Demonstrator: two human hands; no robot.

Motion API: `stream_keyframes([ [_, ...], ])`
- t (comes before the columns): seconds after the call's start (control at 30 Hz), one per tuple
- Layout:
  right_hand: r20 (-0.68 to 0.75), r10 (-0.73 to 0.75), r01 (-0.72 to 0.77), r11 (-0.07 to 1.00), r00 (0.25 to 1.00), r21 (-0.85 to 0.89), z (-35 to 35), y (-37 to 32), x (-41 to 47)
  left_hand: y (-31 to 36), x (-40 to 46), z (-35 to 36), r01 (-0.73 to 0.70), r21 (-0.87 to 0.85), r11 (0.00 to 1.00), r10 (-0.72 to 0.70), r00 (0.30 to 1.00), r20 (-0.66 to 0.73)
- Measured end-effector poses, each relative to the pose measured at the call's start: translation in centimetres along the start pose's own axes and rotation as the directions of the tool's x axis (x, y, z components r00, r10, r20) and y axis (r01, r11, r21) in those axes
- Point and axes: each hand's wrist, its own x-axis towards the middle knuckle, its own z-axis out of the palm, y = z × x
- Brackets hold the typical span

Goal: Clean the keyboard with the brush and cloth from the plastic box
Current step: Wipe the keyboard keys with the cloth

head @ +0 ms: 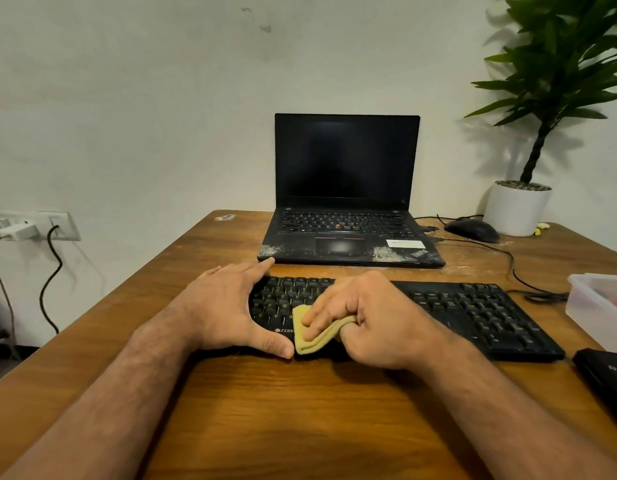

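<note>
R hand (369, 320) grips folded yellow cloth (317, 336), pressing it on keyboard (473, 313) front-left keys. L hand (227, 306) lies flat, fingers straight, bracing keyboard's left end. Plastic box (598, 306) at right table (265, 410) edge. Laptop (348, 188) behind keyboard, lid up.

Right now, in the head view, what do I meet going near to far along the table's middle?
Bare wooden table → right hand gripping the yellow cloth on the black keyboard → open laptop → wall.
</note>
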Motion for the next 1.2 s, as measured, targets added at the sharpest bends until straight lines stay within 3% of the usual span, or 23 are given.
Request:
stream_keyframes([
  [0.2, -0.089, 0.077, -0.101, 0.947, 0.993, -0.304, -0.2, 1.4, 1.7, -0.1, -0.1, 0.0, -0.018, 0.02, 1.0, 0.017, 1.0, 0.01],
  [0.43, 0.047, -0.056, 0.065, 0.978, 0.997, -0.199, 1.4, -0.9, 1.3, -0.3, 0.0, -0.1, -0.027, 0.022, 0.999, 0.026, 1.0, 0.011],
  [0.53, 0.039, -0.013, 0.019, 0.986, 0.999, -0.164, 0.7, -0.3, 1.1, -0.6, -0.1, 0.1, -0.063, 0.011, 0.998, 0.063, 0.998, 0.001],
  [0.7, -0.092, 0.077, -0.09, 0.986, 0.993, -0.141, -0.8, 1.3, 1.0, -0.7, 0.1, 0.2, -0.076, -0.013, 0.997, 0.076, 0.997, 0.0],
  [0.87, -0.005, 0.011, -0.012, 0.968, 1.0, -0.249, 0.7, 0.5, 1.7, -0.6, 0.1, 0.2, -0.066, 0.007, 0.998, 0.066, 0.998, 0.004],
  [1.03, -0.195, 0.147, -0.203, 0.93, 0.97, -0.308, 0.2, 3.6, 3.6, -0.6, 0.0, 0.1, -0.057, -0.022, 0.998, 0.058, 0.998, 0.023],
  [1.2, -0.11, 0.139, -0.163, 0.953, 0.984, -0.257, -0.2, 3.2, 3.0, 0.8, 1.3, -0.4, -0.086, 0.014, 0.996, 0.084, 0.991, 0.102],
])
